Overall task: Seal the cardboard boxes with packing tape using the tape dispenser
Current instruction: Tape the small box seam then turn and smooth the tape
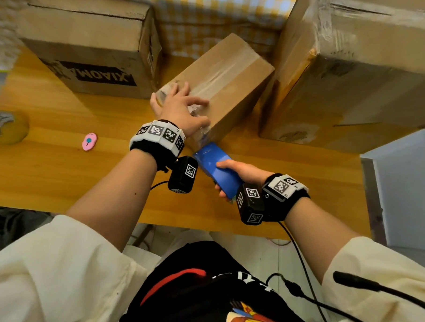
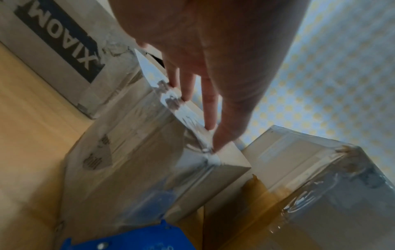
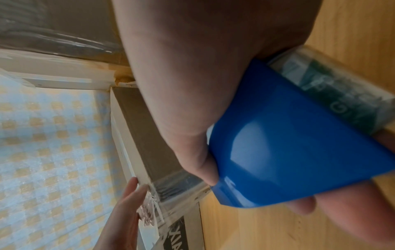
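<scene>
A small cardboard box (image 1: 225,71) lies at an angle in the middle of the wooden table, with clear tape along its top seam. My left hand (image 1: 182,108) rests on its near top edge with straight fingers (image 2: 210,108), which press the crumpled clear tape (image 2: 203,140) down over the corner. My right hand (image 1: 240,174) grips the blue tape dispenser (image 1: 216,168) low against the box's near end face. The clear tape roll (image 3: 333,88) sits in the dispenser (image 3: 299,145). A strip of tape (image 3: 179,187) runs from it up the box's end.
A box printed XIAOMI (image 1: 90,46) stands at the back left and a large taped box (image 1: 356,77) at the right. A spare tape roll (image 1: 7,127) and a small pink object (image 1: 89,141) lie on the table's (image 1: 60,173) left side. A checked cloth hangs behind.
</scene>
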